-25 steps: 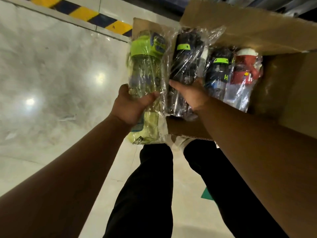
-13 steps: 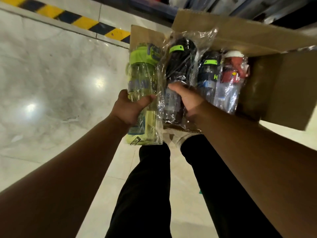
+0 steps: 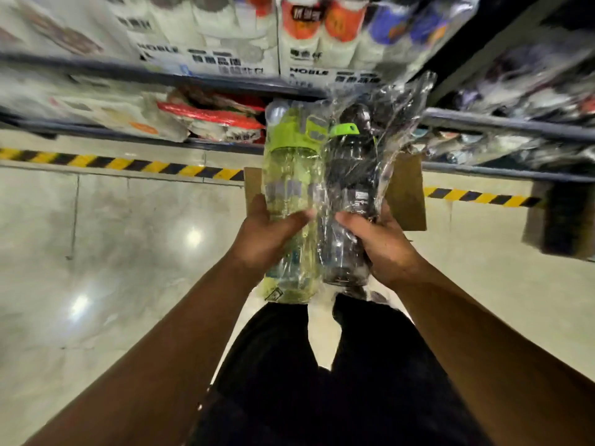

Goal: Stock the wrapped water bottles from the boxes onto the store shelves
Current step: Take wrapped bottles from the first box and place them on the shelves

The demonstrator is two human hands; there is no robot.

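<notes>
Your view has lifted from the open box to the store shelves, which now fill the top of the frame, blurred, stacked with white printed cartons above and wrapped packets below. You have raised both bottles clear of the cardboard box, which sits on the floor behind them; its inside is hidden, so what remains in it cannot be told. That suggests picking is done and placing comes next. The green bottle, in clear wrap, stands upright beside the black bottle, wrappers touching, both short of the shelf. Your left hand curls around the green one's lower body; your right hand grips the black one likewise.
</notes>
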